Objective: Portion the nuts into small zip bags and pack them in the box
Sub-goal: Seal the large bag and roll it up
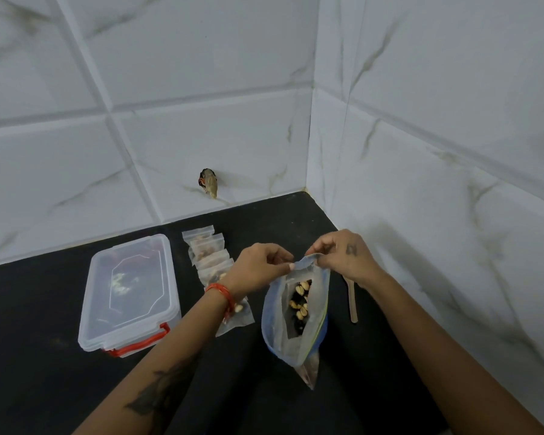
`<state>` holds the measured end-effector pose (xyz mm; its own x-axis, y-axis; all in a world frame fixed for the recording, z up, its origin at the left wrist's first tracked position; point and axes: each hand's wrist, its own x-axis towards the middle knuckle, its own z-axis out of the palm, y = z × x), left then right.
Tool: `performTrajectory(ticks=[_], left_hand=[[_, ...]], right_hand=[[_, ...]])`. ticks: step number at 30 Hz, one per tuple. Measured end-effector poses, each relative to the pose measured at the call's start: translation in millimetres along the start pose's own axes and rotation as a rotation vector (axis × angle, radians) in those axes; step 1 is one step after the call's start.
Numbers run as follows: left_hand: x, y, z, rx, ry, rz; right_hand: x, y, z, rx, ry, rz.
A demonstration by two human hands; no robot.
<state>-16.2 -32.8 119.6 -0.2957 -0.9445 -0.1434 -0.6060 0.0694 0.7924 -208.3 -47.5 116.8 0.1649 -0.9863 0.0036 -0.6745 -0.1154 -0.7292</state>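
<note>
Nut bag (296, 312) hanging below both hands' grip (302, 262)

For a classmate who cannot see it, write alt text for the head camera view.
Both hands, left hand and right hand, pinch the top of a large zip bag of nuts over a black counter. Left: filled small bags and a closed plastic box.

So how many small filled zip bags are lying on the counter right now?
About 6: five overlapping small bags in a row right of the box, one partly under the left wrist. Overlap may hide more.

Clear plastic box (129, 293); matt black counter (29, 356).
</note>
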Motion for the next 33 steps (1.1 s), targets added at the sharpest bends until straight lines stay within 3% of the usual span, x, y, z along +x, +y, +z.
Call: performTrajectory(ticks=[5, 7, 10, 14, 19, 23, 29, 31, 33], left_hand=[[1, 2, 5, 0.014, -0.029, -0.053], [1, 2, 6, 0.021, -0.009, -0.048], [0, 0, 5, 0.034, 0.029, -0.032], [-2, 2, 10, 0.018, 0.109, 0.061], [-1, 3, 14, -0.013, 0.189, 0.079], [-1, 7, 13, -0.028, 0.17, 0.039], [-4, 12, 6, -0.199, -0.114, -0.155], [-6, 10, 7, -0.192, -0.048, -0.128], [-9, 5, 10, -0.177, 0.061, -0.101]], right_hand=[[-5, 1, 18, -0.19, 0.194, -0.14], [-6, 2, 15, -0.156, 0.103, -0.116], [-4, -3, -2, 0.047, -0.176, -0.003], [-1, 0, -11, 0.049, -0.146, -0.064], [0, -8, -15, 0.076, -0.226, -0.134], [4, -10, -12, 0.008, -0.103, -0.179], [7, -7, 11, -0.064, 0.168, -0.12], [7, -6, 13, -0.011, 0.139, -0.059], [4, -8, 4, 0.214, -0.012, 0.09]])
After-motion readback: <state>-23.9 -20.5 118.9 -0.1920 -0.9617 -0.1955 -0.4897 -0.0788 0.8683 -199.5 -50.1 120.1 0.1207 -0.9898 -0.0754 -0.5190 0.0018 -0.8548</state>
